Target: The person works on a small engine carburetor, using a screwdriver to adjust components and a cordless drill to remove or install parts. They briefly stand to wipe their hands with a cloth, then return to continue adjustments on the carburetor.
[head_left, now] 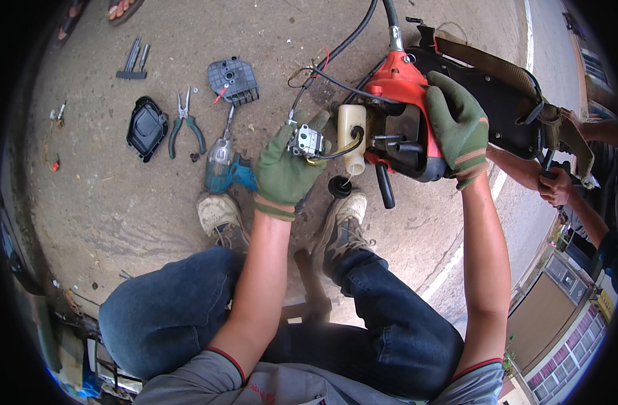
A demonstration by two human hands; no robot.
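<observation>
My left hand, in a green glove, holds a silver carburetor with hoses and a cable attached. My gloved right hand grips the red engine housing, whose lower part is exposed. Between my hands a cream plastic fuel tank has its neck pointing down, and a black cap dangles below it on a thin cord. A black handle sticks down from the housing. Under my left hand lies a teal power driver on the concrete. A black backpack frame is behind the housing.
On the concrete lie pliers, a black cover, a grey plastic part and hex keys. Another person's arms and hands are at the right, beside the road. Someone's feet show at the upper left.
</observation>
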